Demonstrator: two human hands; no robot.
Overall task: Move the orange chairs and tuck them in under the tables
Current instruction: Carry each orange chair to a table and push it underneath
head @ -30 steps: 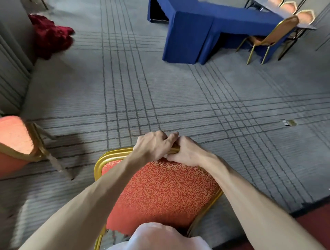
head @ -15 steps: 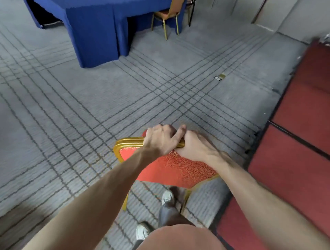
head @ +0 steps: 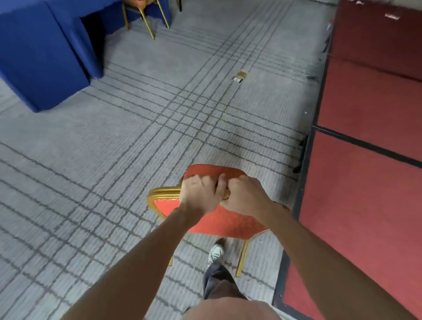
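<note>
Gripping gold top rail of orange chair (head: 228,222) with left hand (head: 200,197) and right hand (head: 246,197), hands touching. Possibly lifted off carpet (head: 109,160); too blurred to confirm.

The left hand (head: 201,196) and right hand (head: 245,198) sat side by side atop the chair (head: 230,222); the bench (head: 38,57) stood far ahead-left of them, a second chair (head: 139,2) tucked at it, a platform (head: 365,182) to their right

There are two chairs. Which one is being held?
The near chair, in the middle: the left hand and right hand both grip its gold top rail. The other chair stands far off by the blue table, untouched.
</note>
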